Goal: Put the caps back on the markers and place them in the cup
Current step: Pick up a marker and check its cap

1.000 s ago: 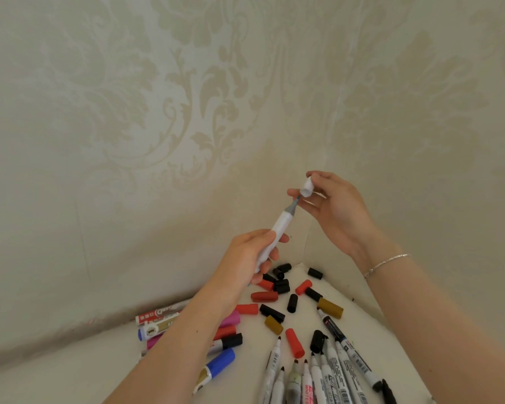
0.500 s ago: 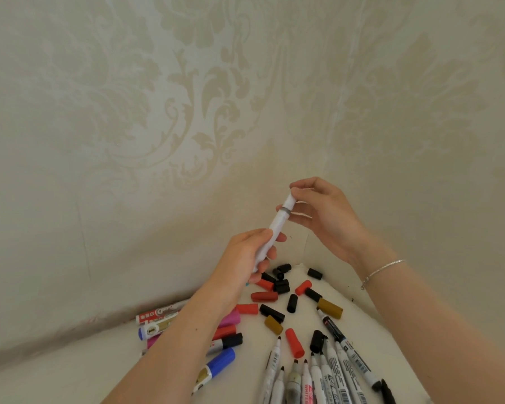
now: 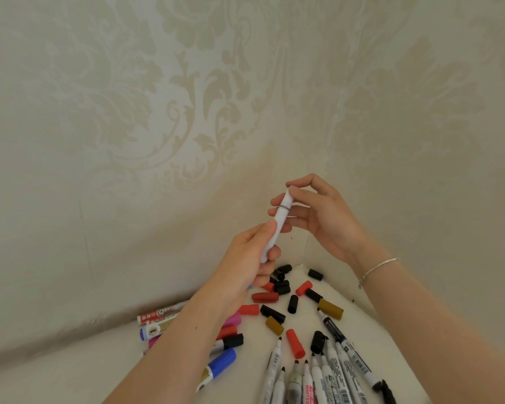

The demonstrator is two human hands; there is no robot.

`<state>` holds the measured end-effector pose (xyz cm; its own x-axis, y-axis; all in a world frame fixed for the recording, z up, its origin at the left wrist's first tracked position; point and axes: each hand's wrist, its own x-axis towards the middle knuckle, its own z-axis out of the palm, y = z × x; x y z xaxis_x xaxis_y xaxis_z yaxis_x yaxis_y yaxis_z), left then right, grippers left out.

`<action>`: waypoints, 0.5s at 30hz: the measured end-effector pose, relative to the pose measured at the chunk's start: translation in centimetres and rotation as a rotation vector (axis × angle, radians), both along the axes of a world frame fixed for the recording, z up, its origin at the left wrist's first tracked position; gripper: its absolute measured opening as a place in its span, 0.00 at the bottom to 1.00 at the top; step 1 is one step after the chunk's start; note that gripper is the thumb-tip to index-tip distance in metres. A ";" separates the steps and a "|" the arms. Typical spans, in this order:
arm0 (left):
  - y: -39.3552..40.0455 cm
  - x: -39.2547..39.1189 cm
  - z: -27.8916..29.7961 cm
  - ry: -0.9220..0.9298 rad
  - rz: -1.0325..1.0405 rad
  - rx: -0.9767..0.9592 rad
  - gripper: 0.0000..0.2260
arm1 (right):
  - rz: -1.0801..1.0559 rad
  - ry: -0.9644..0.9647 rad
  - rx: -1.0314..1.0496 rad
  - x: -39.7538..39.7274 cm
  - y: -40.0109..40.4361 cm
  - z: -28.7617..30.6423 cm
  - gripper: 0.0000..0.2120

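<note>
My left hand (image 3: pixel 245 263) grips the lower half of a white marker (image 3: pixel 276 231) and holds it up in front of the wall corner. A white cap (image 3: pixel 286 199) sits on its upper end, with a dark ring at the joint. My right hand (image 3: pixel 327 220) is beside the cap: the thumb tip touches the cap's top, two straight fingers lie behind the marker, and the index finger is lifted off. On the white table lie several loose caps (image 3: pixel 292 304) in black, red and ochre. Several uncapped markers (image 3: pixel 318 380) are fanned out at the bottom. No cup is in view.
Several capped markers (image 3: pixel 161 313) lie at the left under my left forearm, among them one with a blue cap (image 3: pixel 222 363). The table (image 3: pixel 70 374) sits in a corner between two patterned cream walls (image 3: pixel 158 141), which close it in at the back and right.
The right hand brought the white cap down onto the marker's grey tip and pushed it on. Its fingers have since loosened from around the cap. The left hand kept its grip.
</note>
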<state>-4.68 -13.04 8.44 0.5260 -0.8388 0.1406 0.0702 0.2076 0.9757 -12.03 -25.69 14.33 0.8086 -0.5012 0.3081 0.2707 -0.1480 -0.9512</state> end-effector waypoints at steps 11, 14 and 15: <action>0.2 0.1 0.5 0.086 0.072 -0.060 0.13 | -0.086 -0.098 -0.041 1.3 1.9 -0.4 0.03; 0.4 0.3 0.7 0.121 0.085 -0.087 0.12 | -0.089 -0.115 -0.053 1.9 2.5 -0.1 0.01; 0.5 0.3 0.8 0.129 0.089 -0.091 0.12 | -0.090 -0.120 -0.055 2.0 2.7 -0.1 0.01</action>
